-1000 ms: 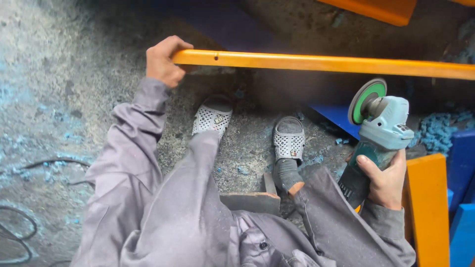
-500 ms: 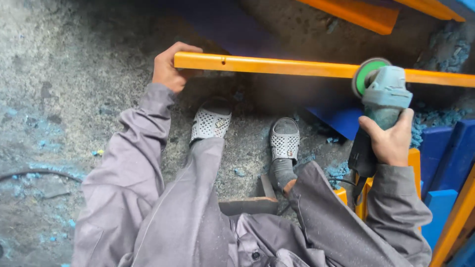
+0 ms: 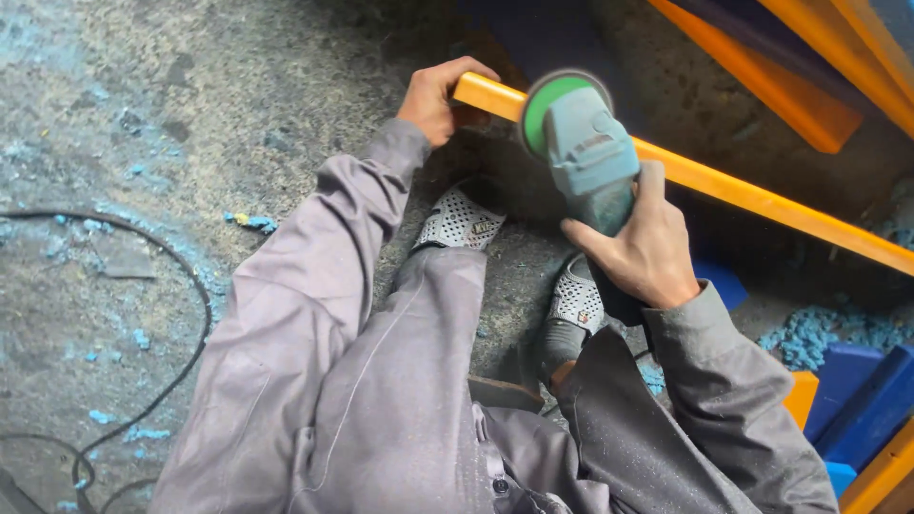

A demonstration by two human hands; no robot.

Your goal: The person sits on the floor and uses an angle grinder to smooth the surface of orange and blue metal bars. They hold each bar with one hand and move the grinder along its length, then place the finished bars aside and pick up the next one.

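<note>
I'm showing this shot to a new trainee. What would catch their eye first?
First the grey-green angle grinder with its green disc, held in the right hand at the upper middle, against the long orange bar. The left hand grips that bar's near end. Blue shavings lie heaped on the floor at right.

One angle grinder (image 3: 583, 157), two perforated shoes (image 3: 463, 221), one black cable (image 3: 181, 286).

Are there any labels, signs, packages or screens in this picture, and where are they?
Label on the angle grinder: a small dark printed mark on its pale grey-green head, above the right hand.
Tag on the perforated shoe: a small yellowish patch near the toe.
No packages, signs or screens show.
</note>
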